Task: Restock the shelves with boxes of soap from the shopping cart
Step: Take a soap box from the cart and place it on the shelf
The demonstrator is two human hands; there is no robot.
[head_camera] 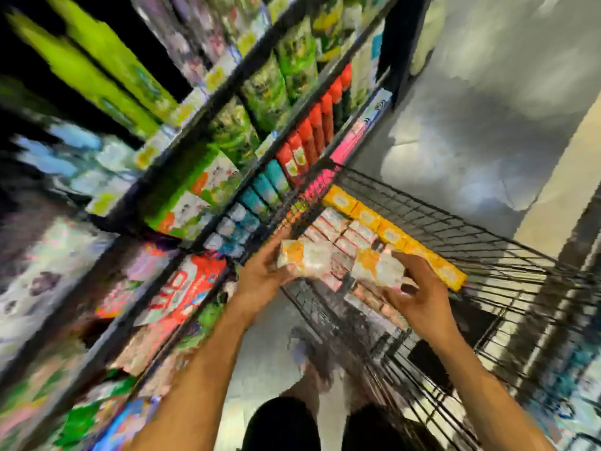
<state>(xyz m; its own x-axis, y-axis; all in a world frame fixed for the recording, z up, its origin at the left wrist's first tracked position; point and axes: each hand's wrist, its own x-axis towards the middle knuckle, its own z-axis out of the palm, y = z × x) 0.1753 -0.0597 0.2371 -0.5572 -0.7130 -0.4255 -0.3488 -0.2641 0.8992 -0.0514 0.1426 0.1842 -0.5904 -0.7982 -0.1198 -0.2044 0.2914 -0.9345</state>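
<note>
The picture is heavily motion-blurred. My left hand (260,271) grips an orange-and-white soap box (305,258) above the near left corner of the black wire shopping cart (487,255). My right hand (419,297) grips a second orange-and-white soap box (377,268) over the cart. Inside the cart lie a row of yellow soap boxes (390,232) along the far side and several pink-and-white soap boxes (338,232) beside them. The shelves (227,203) stand to the left, packed with goods.
The dark metal shelving holds green packs (270,89), red boxes (312,131), teal boxes (260,193) and red-and-white packs (182,288). Grey floor (471,109) stretches beyond the cart. My legs (292,424) stand between shelf and cart.
</note>
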